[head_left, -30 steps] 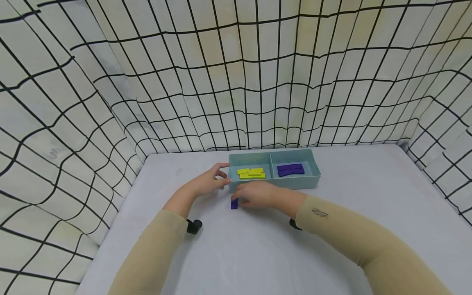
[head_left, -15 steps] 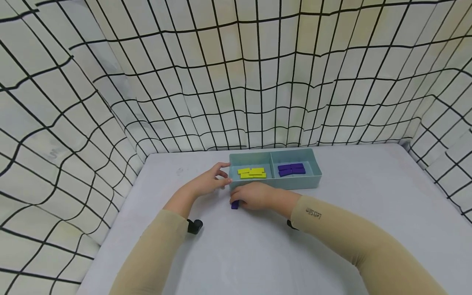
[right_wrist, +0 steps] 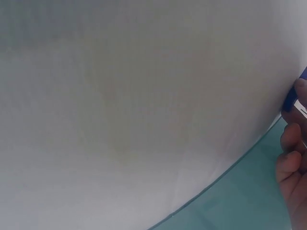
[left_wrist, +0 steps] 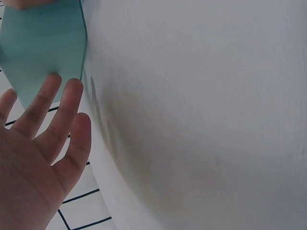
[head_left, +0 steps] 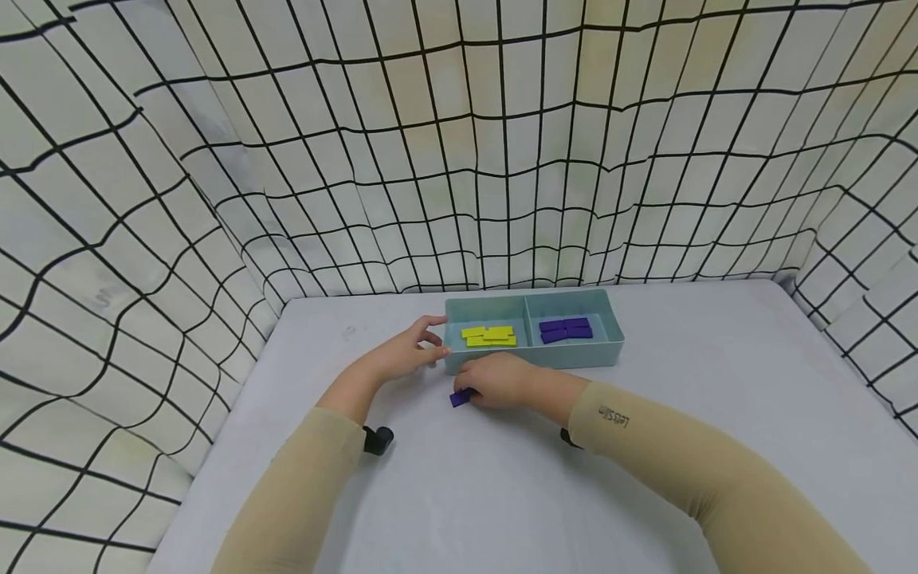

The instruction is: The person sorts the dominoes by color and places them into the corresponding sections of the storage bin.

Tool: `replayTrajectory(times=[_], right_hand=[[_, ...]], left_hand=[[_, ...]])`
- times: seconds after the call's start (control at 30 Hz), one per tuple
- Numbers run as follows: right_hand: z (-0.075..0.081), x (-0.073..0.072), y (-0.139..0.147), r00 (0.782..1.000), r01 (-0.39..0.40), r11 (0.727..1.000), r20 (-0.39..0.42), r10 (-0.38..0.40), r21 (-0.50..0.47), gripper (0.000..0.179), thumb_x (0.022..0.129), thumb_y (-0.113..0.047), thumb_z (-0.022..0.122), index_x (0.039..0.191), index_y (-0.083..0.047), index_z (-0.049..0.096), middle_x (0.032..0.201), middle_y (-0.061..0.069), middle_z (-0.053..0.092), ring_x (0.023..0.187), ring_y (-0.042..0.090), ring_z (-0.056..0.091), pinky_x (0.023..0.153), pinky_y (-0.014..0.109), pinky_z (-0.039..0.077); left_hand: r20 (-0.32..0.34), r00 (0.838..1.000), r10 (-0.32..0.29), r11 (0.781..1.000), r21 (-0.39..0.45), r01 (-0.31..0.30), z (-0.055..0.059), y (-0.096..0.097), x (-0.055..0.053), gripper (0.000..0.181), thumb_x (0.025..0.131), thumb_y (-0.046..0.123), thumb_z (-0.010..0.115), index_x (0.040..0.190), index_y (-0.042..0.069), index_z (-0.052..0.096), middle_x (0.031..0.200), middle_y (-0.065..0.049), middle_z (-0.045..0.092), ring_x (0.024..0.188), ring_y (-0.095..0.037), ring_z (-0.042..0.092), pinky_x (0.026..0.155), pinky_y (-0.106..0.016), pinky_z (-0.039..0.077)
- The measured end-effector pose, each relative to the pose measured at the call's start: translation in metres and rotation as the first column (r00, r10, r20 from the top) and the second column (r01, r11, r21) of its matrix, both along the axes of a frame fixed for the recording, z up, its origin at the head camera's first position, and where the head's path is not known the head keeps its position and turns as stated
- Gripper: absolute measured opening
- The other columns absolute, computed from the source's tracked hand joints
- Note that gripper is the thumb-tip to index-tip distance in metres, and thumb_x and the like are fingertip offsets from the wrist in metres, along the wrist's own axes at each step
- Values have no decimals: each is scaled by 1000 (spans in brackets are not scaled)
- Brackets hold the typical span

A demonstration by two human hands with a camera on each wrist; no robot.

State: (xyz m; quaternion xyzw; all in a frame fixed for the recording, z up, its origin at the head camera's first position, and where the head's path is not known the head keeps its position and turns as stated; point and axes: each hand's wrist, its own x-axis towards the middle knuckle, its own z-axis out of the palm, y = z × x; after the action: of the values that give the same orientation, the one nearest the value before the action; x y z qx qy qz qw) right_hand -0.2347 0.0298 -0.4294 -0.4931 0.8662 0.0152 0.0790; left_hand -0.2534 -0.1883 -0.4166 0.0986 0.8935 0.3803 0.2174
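Observation:
In the head view my right hand [head_left: 495,380] pinches a small purple rectangular tile [head_left: 461,397] by one end, just in front of the box. The right wrist view has the tile [right_wrist: 289,99] at its right edge, between thumb and fingertip, with the other fingers curled. My left hand [head_left: 409,351] rests its loosely spread fingertips at the left end of a pale teal two-compartment box [head_left: 574,358]. In the left wrist view those fingers [left_wrist: 67,108] are nearly straight against the box wall [left_wrist: 43,43]. Several yellow tiles [head_left: 491,337] lie in the left compartment, several purple tiles [head_left: 566,329] in the right.
The box stands towards the back of a white-covered table [head_left: 502,494]. Behind the table and along both sides hangs black netting [head_left: 502,175] over pale sheeting. A small black wrist camera [head_left: 378,441] sits at the left cuff.
The purple tile has turned from lying straight towards the box to a slant, now pinched by my right fingers. The left hand and the box stay put.

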Motion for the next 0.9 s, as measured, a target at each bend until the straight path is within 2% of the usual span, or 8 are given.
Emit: replayTrajectory(times=[0.23,0.5,0.9], right_hand=[[1,3,2,999,24,1000,48,-23,-12,32,93,-23,71,125,-24,69,109,-7,66,99,9,62,91,27,50],[2,2,10,992,67,995,114,-60,-67,33,93,-24,71,126,-26,69,112,-8,67,104,8,61,94,27,48],[19,5,32,978,149,978,165,-125,-143,32,95,-23,69,126,-25,69,118,-10,68,114,10,60,98,31,48]], left_hand=[[-7,1000,1,1000,-4,-1,-2,1,0,69,98,43,61,154,36,23,139,-6,52,108,-21,63,100,-47,43],[-14,1000,2,1000,-16,-3,-1,2,1,68,98,41,61,154,35,23,139,-6,52,108,-21,63,100,-48,43],[-11,1000,13,1000,-26,-13,-1,2,0,70,98,42,61,155,35,22,139,-7,52,108,-20,63,101,-49,43]])
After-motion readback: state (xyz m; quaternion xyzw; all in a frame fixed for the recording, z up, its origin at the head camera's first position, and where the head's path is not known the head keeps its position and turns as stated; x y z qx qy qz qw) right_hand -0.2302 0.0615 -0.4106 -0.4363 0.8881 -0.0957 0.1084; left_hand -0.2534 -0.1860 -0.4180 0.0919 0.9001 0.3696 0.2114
